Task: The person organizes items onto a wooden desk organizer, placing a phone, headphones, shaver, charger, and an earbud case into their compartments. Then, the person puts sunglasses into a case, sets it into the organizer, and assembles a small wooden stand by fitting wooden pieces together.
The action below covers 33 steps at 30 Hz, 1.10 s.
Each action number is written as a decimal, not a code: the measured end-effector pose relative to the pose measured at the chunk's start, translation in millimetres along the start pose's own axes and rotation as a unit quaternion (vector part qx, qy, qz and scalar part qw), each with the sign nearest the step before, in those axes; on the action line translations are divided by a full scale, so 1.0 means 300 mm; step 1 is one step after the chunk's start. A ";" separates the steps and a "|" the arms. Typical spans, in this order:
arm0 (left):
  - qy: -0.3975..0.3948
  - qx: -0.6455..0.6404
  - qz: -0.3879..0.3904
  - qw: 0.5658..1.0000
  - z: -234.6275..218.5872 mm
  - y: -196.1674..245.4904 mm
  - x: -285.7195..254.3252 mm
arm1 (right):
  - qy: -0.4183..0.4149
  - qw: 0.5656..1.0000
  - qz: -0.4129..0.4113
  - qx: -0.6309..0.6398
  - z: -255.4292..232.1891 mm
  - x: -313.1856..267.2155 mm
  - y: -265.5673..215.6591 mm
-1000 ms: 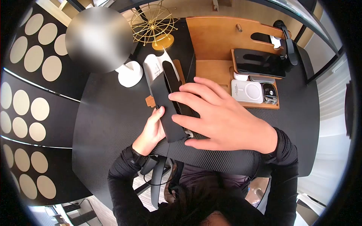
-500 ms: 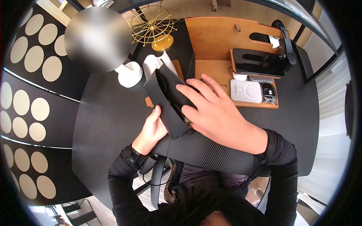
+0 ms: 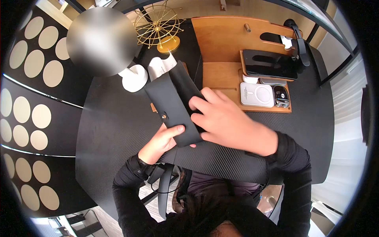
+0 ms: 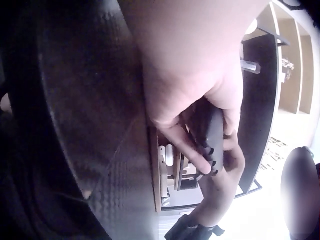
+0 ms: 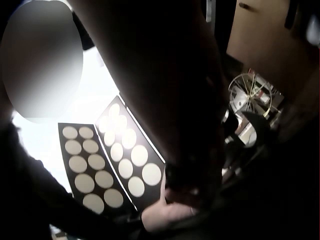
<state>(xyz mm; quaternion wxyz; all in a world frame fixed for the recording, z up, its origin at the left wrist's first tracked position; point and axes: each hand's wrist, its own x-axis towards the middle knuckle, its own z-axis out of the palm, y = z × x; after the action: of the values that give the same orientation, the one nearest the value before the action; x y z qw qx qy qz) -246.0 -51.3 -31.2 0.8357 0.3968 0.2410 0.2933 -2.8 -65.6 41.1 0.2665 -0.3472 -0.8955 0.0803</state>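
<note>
A wooden desk organizer (image 3: 221, 43) stands on the dark ribbed surface (image 3: 110, 122). The organizer's raised holder carries a black phone (image 3: 268, 65); its lower tray holds a white magnetic power bank (image 3: 256, 94) and a small glossy black item (image 3: 281, 96) too unclear to name. Black headphones (image 3: 303, 51) hang at the organizer's right end. Left of the organizer stands a gold Ferris wheel ornament (image 3: 169, 44), and farther left of it a stand with a white round base (image 3: 135, 79) and a blurred disc (image 3: 101, 41). Well to the organizer's left are dark panels with pale circles (image 3: 33, 110). A white curled item (image 3: 158, 67) lies left of the organizer, partly covered from the head view by a black snap case (image 3: 170, 106).

The case is left of the organizer and nearer the person, slanting between 2 hands. Its 2 long panels stand apart, with the gap on the side toward the organizer; 1 metallic stud (image 3: 164, 116) shows on the front panel.

The left hand (image 3: 160, 144) grasps the case's near end, thumb across the front panel and other fingers underneath. The right hand (image 3: 233, 124), in front of the organizer, covers part of the gap. Its fingers are bent and touch the case's organizer side; their tips are hidden, so I cannot tell whether they grasp it.
</note>
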 end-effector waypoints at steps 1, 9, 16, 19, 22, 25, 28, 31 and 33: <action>0.045 -0.010 -0.014 0.999 -0.001 0.007 -0.001 | -0.026 0.994 -0.033 0.103 -0.033 0.004 0.015; 0.049 0.010 -0.035 0.998 0.021 0.022 -0.014 | 0.054 0.965 -0.037 0.252 -0.056 0.022 0.035; -0.151 -0.179 -0.029 0.972 -0.028 -0.012 0.005 | -0.032 0.983 -0.034 0.180 -0.023 0.005 0.021; 0.078 0.042 -0.021 0.996 0.058 0.031 0.006 | -0.082 0.956 -0.120 0.256 -0.045 -0.001 0.031; 0.004 -0.026 -0.039 0.999 0.014 0.023 0.008 | -0.075 0.955 -0.138 0.252 -0.052 -0.005 0.028; 0.085 0.042 -0.084 0.992 0.024 0.027 -0.004 | -0.074 0.955 -0.132 0.256 -0.051 -0.003 0.044; -0.011 0.057 -0.046 0.997 0.044 0.021 0.012 | -0.045 0.938 -0.112 0.324 -0.045 0.009 0.056; 0.059 0.239 0.025 0.969 0.069 -0.021 0.017 | 0.039 0.979 -0.021 0.201 0.010 0.007 0.067; 0.054 0.302 0.061 0.950 0.065 -0.041 0.029 | 0.039 0.989 -0.024 0.142 0.053 0.000 0.048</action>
<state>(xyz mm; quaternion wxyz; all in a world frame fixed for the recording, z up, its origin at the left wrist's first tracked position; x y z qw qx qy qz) -223.7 -61.8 -31.5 0.6431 0.6279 0.3385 0.2786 -2.9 -54.2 22.8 0.3496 -0.2873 -0.8721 0.1864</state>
